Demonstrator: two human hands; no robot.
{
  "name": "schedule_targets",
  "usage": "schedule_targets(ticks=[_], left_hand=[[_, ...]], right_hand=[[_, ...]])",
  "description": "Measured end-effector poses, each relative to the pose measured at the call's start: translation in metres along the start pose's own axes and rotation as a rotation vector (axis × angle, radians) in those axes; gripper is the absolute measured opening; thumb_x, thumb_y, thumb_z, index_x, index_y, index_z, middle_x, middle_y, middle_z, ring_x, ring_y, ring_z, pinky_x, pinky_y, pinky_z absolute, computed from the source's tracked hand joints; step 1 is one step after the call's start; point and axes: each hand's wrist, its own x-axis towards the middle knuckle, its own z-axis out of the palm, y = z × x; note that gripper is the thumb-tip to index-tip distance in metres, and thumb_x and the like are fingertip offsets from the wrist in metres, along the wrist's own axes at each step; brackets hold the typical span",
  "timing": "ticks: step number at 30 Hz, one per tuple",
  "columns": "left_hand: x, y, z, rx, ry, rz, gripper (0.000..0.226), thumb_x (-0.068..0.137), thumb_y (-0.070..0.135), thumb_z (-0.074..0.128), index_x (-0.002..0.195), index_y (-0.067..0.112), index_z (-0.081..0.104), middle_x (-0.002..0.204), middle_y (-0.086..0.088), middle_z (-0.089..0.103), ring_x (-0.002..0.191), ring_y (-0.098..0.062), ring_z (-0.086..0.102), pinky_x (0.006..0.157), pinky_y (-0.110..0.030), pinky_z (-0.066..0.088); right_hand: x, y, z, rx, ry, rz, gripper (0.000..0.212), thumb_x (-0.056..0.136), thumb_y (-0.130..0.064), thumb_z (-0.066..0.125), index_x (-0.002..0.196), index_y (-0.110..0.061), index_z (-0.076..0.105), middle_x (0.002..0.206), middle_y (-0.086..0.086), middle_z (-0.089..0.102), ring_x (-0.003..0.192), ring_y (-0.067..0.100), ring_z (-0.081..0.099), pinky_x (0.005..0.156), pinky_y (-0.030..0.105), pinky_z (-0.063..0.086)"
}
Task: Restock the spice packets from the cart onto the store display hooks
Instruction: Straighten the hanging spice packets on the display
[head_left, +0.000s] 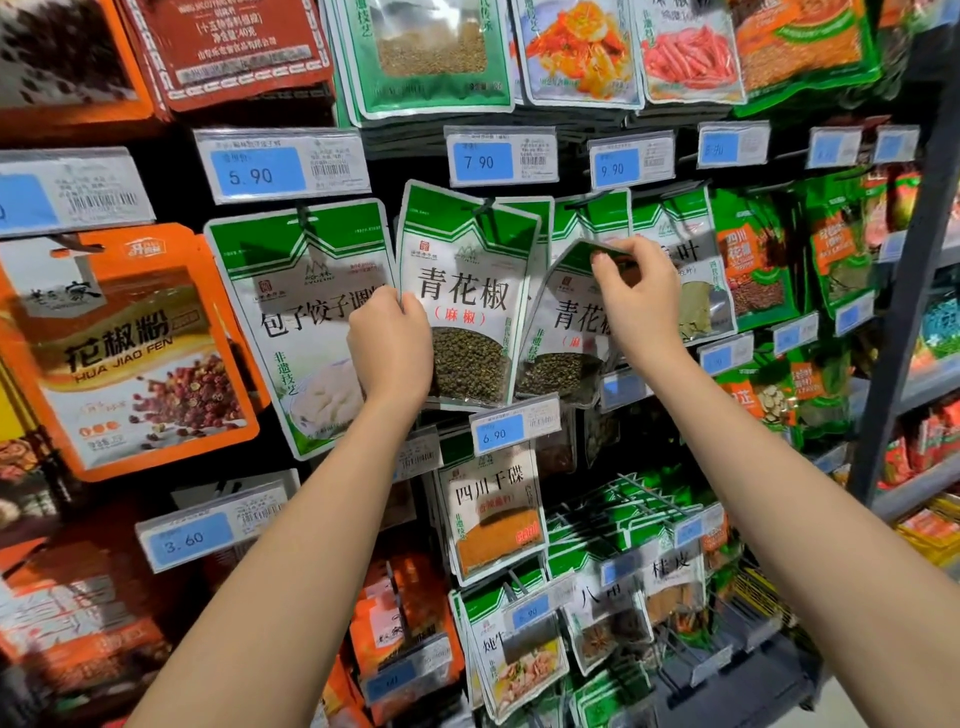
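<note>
Forearms reach up from the near edge to the display. Left hand (389, 343) grips the left edge of the green-pepper packet (467, 301) hanging on its hook (485, 205), fingers curled behind it. Right hand (636, 291) pinches the bent-over top of a second packet (566, 332), tilted, touching the first on its right. Can't tell if it's hooked. 6.90 price tag (511, 428) sits just below both.

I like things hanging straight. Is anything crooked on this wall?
Yes. The green-and-white plastic peppercorn packet in the middle hangs tilted while the left hand grips its edge. The matching packet beside it leans too, its top corner bent over where the right hand pinches it.
</note>
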Motion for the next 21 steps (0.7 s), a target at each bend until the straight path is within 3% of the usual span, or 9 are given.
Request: schedule_targets(ticks=[6,13,16,18,21], left_hand=[[0.001,-0.003,0.003,0.03,0.016,0.028,0.032,0.101,0.016,0.042,0.071,0.006,0.042,0.059,0.001,0.038,0.052,-0.011,0.033,0.046,-0.027,0.021],[0.005,-0.003,0.008,-0.016,0.027,-0.011,0.027,0.102,0.015,0.041,0.081,0.001,0.051,0.084,-0.019,0.058,0.073,-0.032,0.052,0.061,-0.032,0.031],[-0.004,-0.006,0.017,-0.091,-0.041,-0.046,0.019,0.1,0.011,0.043,0.108,-0.004,0.053,0.103,-0.022,0.061,0.091,-0.037,0.059,0.065,-0.034,0.039],[-0.01,-0.005,0.021,-0.176,-0.116,-0.029,0.034,0.096,0.006,0.05,0.13,0.003,0.045,0.119,-0.016,0.057,0.104,-0.03,0.059,0.084,-0.038,0.05],[-0.021,0.001,0.018,-0.153,-0.108,0.094,0.052,0.093,0.004,0.055,0.14,0.008,0.035,0.134,-0.01,0.043,0.119,-0.021,0.048,0.102,-0.025,0.036]], right_hand=[[-0.001,-0.011,0.0,-0.048,-0.035,-0.085,0.016,0.096,-0.02,0.053,0.104,-0.007,0.057,0.1,0.001,0.053,0.092,0.013,0.049,0.078,0.023,0.038],[-0.002,-0.021,-0.003,-0.064,0.032,-0.155,0.013,0.095,-0.012,0.052,0.102,-0.004,0.058,0.097,0.001,0.055,0.089,0.012,0.049,0.07,0.004,0.034],[-0.004,-0.023,-0.002,-0.09,0.014,-0.186,0.014,0.094,-0.014,0.054,0.101,-0.005,0.061,0.097,0.001,0.059,0.088,0.011,0.05,0.07,0.001,0.032],[-0.005,-0.024,0.0,-0.11,0.013,-0.205,0.014,0.093,-0.016,0.056,0.099,-0.006,0.064,0.095,0.002,0.062,0.086,0.011,0.052,0.071,0.003,0.035],[-0.002,-0.027,0.005,-0.11,0.032,-0.215,0.014,0.09,-0.018,0.061,0.095,-0.007,0.069,0.095,0.005,0.064,0.085,0.011,0.054,0.076,0.021,0.046]])
